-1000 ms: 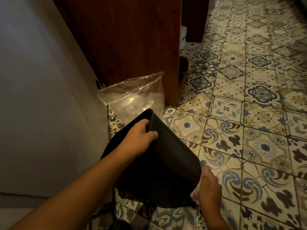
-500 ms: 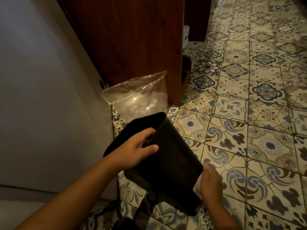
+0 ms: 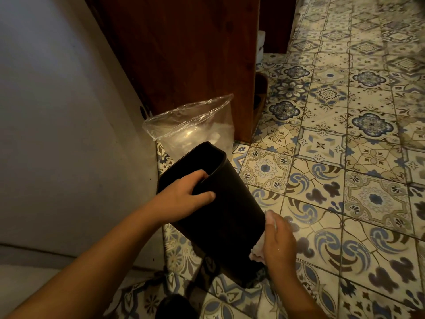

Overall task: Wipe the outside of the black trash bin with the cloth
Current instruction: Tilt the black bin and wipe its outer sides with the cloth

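Note:
The black trash bin [image 3: 230, 217] is tilted off the floor, its open mouth pointing up and away from me. My left hand [image 3: 184, 199] grips the rim, fingers hooked inside and thumb on the outer wall. My right hand [image 3: 279, 245] holds a pale cloth [image 3: 256, 253] bunched in its palm and presses it against the bin's lower right side. Most of the cloth is hidden by the hand.
A clear plastic bag [image 3: 195, 125] stands just behind the bin, against a dark wooden cabinet [image 3: 184, 54]. A pale wall [image 3: 57, 111] runs along the left. Patterned floor tiles [image 3: 345, 180] spread out to the right. A dark round object [image 3: 174, 307] sits at the bottom edge.
My left hand has shifted its grip on the rim, with the thumb now lying on the outer wall. The bin has turned a little, and my right hand has slid the cloth along the lower side.

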`<action>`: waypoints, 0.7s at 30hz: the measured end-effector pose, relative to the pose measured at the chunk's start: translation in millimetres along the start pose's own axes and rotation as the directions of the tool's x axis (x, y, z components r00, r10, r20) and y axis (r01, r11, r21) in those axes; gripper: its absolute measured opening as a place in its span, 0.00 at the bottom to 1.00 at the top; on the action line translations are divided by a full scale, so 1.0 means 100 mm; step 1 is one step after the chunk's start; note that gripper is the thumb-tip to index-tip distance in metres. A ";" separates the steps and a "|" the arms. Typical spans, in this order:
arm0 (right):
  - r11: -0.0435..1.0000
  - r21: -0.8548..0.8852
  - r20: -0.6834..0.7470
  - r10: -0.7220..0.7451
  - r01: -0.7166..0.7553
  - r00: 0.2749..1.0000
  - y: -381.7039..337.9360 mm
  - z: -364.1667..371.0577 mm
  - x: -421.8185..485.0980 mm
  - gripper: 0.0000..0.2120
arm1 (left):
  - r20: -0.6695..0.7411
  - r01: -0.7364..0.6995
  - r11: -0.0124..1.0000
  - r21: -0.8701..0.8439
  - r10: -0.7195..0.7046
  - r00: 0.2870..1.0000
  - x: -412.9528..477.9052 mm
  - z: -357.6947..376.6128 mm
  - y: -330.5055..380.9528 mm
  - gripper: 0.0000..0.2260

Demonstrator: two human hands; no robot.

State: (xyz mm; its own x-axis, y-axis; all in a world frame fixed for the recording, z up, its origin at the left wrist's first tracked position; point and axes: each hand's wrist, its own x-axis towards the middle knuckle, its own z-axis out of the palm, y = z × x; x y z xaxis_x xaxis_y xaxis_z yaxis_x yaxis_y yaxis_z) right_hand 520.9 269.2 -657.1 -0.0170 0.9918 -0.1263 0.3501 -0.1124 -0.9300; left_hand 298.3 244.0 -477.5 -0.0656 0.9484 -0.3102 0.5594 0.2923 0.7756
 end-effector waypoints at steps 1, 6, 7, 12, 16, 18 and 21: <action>0.999 -0.005 -0.001 -0.033 0.033 0.999 -0.02 0.03 -0.04 0.21 | -0.023 0.003 1.000 0.021 -0.003 1.000 0.00 0.02 0.01 0.04; 0.985 -0.066 0.046 -0.156 0.159 0.987 -0.15 0.15 -0.24 0.27 | -0.055 0.103 0.994 0.020 -0.102 0.993 0.05 -0.06 0.07 0.18; 0.980 -0.076 0.077 -0.179 0.185 0.981 -0.18 0.18 -0.28 0.26 | -0.089 0.121 0.992 0.018 -0.119 0.989 0.06 -0.08 0.08 0.21; 0.956 -0.090 0.152 -0.263 0.278 0.953 -0.30 0.31 -0.43 0.24 | -0.142 0.160 0.987 0.016 -0.157 0.977 0.11 -0.09 0.00 0.11; 0.960 -0.033 0.141 -0.271 0.278 0.952 -0.39 0.36 -0.43 0.24 | -0.129 0.154 0.988 0.023 -0.150 0.980 0.15 -0.09 -0.01 0.06; 0.953 -0.027 0.133 -0.295 0.301 0.946 -0.47 0.37 -0.41 0.24 | -0.123 0.143 0.990 -0.005 -0.142 0.982 0.17 -0.06 -0.01 0.06; 0.935 -0.016 0.122 -0.350 0.354 0.929 -0.67 0.44 -0.34 0.22 | -0.142 0.143 0.990 0.004 -0.141 0.980 0.18 -0.01 -0.01 0.11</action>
State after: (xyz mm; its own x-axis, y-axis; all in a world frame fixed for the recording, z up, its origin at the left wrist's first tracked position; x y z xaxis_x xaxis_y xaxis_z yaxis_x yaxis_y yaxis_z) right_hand 456.4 240.0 -606.0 -0.2524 0.9533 0.1660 0.3359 0.2472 -0.9089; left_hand 296.1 261.3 -483.7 -0.2601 0.9056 -0.3349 0.5478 0.4240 0.7212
